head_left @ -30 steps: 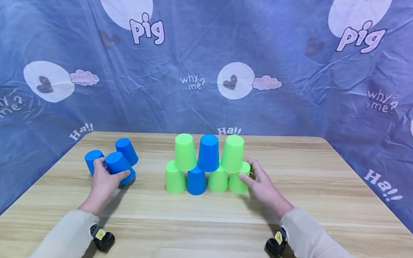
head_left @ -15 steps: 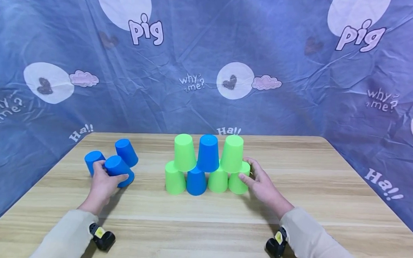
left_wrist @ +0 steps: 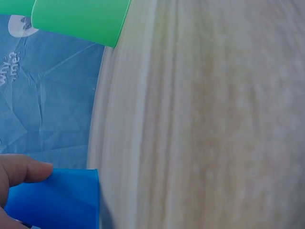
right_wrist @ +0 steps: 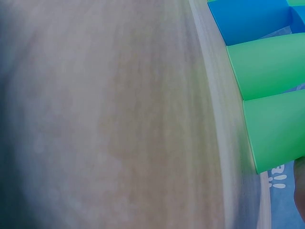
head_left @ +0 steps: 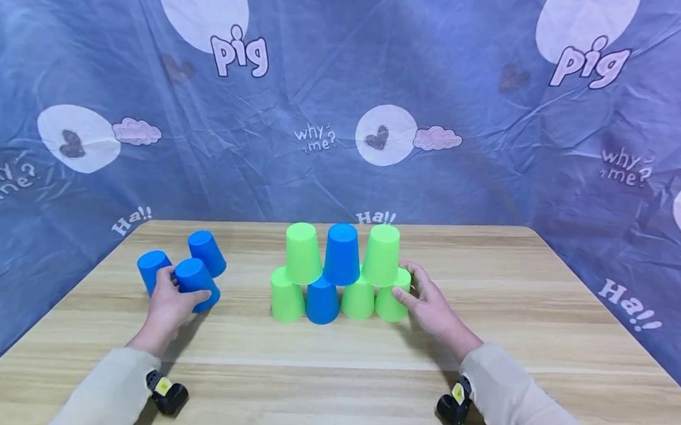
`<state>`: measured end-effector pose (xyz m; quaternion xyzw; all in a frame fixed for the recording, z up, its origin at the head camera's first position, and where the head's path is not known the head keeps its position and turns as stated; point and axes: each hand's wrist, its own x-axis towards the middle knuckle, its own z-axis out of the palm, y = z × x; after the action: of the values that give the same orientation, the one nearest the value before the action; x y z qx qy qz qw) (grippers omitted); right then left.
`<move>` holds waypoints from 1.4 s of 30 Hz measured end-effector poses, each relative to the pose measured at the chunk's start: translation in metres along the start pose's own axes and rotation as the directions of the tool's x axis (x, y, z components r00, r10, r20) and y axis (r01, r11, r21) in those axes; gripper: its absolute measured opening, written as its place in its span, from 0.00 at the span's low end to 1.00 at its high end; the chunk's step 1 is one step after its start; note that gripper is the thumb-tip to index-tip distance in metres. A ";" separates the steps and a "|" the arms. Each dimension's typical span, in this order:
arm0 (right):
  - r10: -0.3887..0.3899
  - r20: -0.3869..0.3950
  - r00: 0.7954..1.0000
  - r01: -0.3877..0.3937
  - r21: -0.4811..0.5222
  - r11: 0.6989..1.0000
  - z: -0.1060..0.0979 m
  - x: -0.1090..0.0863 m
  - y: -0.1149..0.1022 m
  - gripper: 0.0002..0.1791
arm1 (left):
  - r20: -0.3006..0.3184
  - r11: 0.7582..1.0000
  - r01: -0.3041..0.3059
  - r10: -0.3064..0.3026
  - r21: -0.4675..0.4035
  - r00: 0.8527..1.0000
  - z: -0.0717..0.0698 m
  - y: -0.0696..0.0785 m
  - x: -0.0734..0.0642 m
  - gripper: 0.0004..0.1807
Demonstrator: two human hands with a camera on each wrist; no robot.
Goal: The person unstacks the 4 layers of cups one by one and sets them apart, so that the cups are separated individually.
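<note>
On the left of the table, my left hand (head_left: 169,303) grips an upside-down blue cup (head_left: 198,285) between thumb and fingers. The same blue cup (left_wrist: 55,198) fills the lower left corner of the left wrist view, a digit across its side. In the middle stand two tiers of upturned cups, green and blue. My right hand (head_left: 436,308) holds the rightmost lower green cup (head_left: 392,305), thumb at its front and fingers partly hidden behind. That green cup (right_wrist: 276,131) shows its side in the right wrist view, with only a sliver of the hand at the edge.
Two more blue cups, one at the far left (head_left: 152,271) and one behind (head_left: 207,253), stand close to the left hand. The upper tier has a green cup (head_left: 303,254), a blue cup (head_left: 342,254) and another green cup (head_left: 382,256). A printed blue cloth (head_left: 301,65) hangs behind the table.
The blue cup in my left hand has come down slightly and toward me, away from the cup behind it. My right hand and the two tiers look the same.
</note>
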<state>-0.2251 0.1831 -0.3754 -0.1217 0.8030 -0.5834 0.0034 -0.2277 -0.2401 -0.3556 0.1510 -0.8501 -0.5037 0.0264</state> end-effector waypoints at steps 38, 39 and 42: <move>-0.003 -0.011 1.000 0.003 0.013 1.000 0.001 -0.001 0.002 0.29 | 0.003 0.809 -0.512 0.536 -0.290 0.844 0.082 0.085 -0.061 0.32; 0.002 -0.013 1.000 -0.002 0.020 1.000 0.001 -0.001 0.001 0.29 | -0.010 0.795 -0.522 0.547 -0.309 0.837 0.086 0.084 -0.060 0.32; 0.004 -0.006 1.000 -0.004 0.016 1.000 0.000 0.000 0.001 0.29 | -0.030 0.772 -0.539 0.563 -0.338 0.826 0.095 0.083 -0.061 0.33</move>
<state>-0.2249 0.1832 -0.3770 -0.1186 0.7985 -0.5902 0.0032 -0.2078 -0.1048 -0.3239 -0.1299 -0.7601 -0.6145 0.1668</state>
